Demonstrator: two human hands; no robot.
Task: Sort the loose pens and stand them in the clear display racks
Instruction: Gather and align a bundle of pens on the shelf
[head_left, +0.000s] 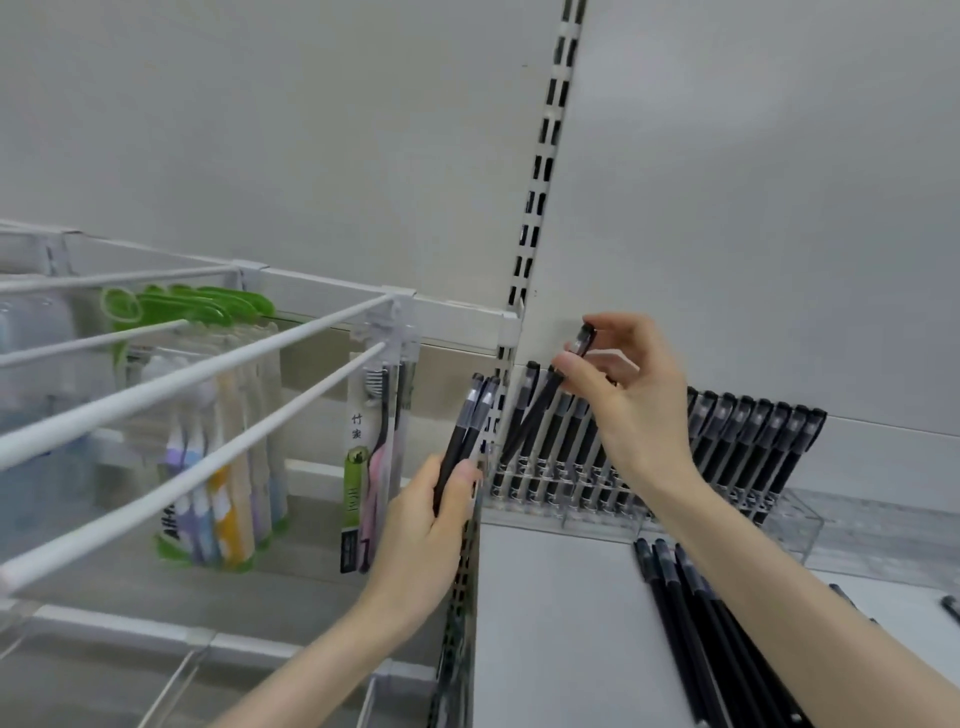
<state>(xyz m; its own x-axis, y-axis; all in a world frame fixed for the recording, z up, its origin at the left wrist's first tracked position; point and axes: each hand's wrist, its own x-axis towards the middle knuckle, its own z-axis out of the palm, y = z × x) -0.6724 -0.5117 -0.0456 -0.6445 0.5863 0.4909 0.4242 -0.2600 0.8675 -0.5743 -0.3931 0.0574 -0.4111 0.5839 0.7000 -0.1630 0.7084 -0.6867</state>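
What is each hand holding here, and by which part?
Left hand grips a few black pens by their lower barrels; right hand pinches a single pen near its capped top.

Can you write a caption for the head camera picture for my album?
Right hand pinches a black pen over the clear rack; left hand grips spare pens.

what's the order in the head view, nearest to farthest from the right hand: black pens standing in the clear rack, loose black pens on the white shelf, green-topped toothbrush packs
1. Black pens standing in the clear rack: just under the right hand.
2. Loose black pens on the white shelf: lower right.
3. Green-topped toothbrush packs: far left.
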